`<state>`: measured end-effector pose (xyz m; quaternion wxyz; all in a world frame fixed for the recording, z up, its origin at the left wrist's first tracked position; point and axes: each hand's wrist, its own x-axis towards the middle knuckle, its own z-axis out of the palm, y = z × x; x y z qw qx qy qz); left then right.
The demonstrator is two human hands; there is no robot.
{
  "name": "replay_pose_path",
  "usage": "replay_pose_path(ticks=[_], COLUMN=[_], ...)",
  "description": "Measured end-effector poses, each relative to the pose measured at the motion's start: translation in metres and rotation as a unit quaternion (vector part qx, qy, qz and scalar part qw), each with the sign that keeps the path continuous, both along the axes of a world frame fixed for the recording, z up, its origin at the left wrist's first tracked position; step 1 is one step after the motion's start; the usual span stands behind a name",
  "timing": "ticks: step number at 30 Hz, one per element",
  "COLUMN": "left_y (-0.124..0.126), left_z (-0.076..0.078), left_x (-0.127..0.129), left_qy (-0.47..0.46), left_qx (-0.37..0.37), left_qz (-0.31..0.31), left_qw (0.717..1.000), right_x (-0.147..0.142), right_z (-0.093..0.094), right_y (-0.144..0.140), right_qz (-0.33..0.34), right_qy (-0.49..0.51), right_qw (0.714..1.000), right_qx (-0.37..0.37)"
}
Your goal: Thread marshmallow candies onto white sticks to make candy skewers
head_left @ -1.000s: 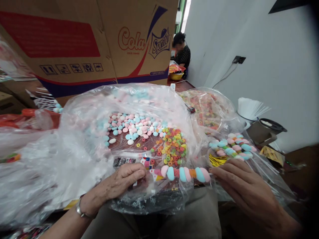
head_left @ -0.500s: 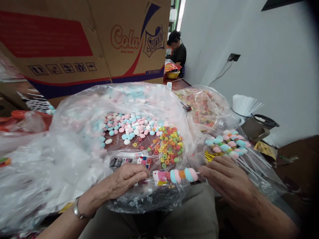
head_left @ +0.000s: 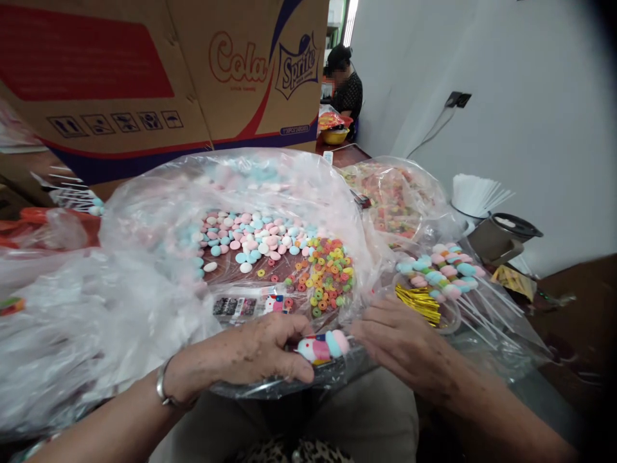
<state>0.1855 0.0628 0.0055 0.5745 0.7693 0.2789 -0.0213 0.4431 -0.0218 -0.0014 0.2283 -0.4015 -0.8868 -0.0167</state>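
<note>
A candy skewer (head_left: 339, 343) of pink and blue pieces lies between my hands, partly inside a small printed plastic wrapper (head_left: 313, 349). My left hand (head_left: 255, 350) is closed round the wrapper, thumb below and fingers above. With its fingertips together, my right hand (head_left: 400, 341) grips the skewer's stick end, mostly hidden by the fingers. Just beyond my left hand are flat printed wrappers (head_left: 241, 306). Pink, blue and white candies (head_left: 260, 238) and coloured ring candies (head_left: 332, 273) lie loose on a clear plastic sheet. Gold twist ties (head_left: 419, 306) sit beside my right hand.
Several candy skewers (head_left: 446, 270) with white sticks lie at right. Behind them stand a grey jug (head_left: 499, 239) and white paper strips (head_left: 479, 195). A large carton (head_left: 193, 71) blocks the back. Crumpled clear plastic (head_left: 120, 334) covers the left. A person (head_left: 344, 87) sits far back.
My hands have come closer together, the right moving left with the skewer. More of the skewer is now inside the wrapper, with fewer candy pieces showing. The gold ties are more exposed.
</note>
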Motion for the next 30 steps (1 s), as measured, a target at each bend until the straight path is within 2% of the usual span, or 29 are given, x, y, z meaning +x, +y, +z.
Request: replay_pose_path(ticks=[3,6,9,12,16,19,21,23,25,27,29,30], left_y=[-0.008,-0.014,-0.017,-0.02,-0.027,-0.033,-0.036,-0.037,-0.035,-0.032,-0.029,-0.027], left_z=[-0.011,-0.022,-0.028,-0.027,-0.019,-0.015,-0.016,-0.019,-0.023,-0.026,-0.027,-0.028], left_x=[0.011,0.014,0.012,0.008,0.01,0.014,0.014,0.015,0.016,0.018,0.021,0.022], left_qy=[-0.018,-0.048,-0.065,-0.083,-0.084,-0.057,-0.057,-0.079,-0.103,-0.121,-0.136,-0.142], left_qx=[0.056,0.056,-0.005,-0.091,-0.151,-0.114,-0.059,0.019,0.094,0.144,0.167,0.17], left_qz=[0.0,0.027,0.083,0.129,0.19,0.235,0.246,0.266,0.296,0.316,0.322,0.323], left_qw=[0.998,0.997,0.994,0.984,0.966,0.964,0.966,0.961,0.945,0.93,0.922,0.92], right_x=[-0.018,-0.027,-0.022,-0.009,-0.005,-0.015,-0.023,-0.033,-0.043,-0.054,-0.066,-0.071], right_z=[-0.012,-0.02,-0.013,0.0,0.005,-0.001,-0.007,-0.014,-0.021,-0.027,-0.032,-0.033], right_y=[0.005,0.01,0.018,0.026,0.033,0.034,0.035,0.034,0.032,0.029,0.025,0.023], right_qz=[0.028,0.047,0.022,-0.021,0.025,0.064,0.08,0.058,-0.021,-0.106,-0.131,-0.125], right_qy=[-0.021,-0.019,-0.001,0.02,0.019,0.029,0.06,0.135,0.26,0.392,0.465,0.477], right_qw=[0.999,0.999,1.0,0.999,0.999,0.997,0.994,0.987,0.956,0.888,0.82,0.798], right_qx=[-0.014,0.0,0.002,-0.015,-0.036,-0.04,-0.042,-0.066,-0.133,-0.216,-0.308,-0.347])
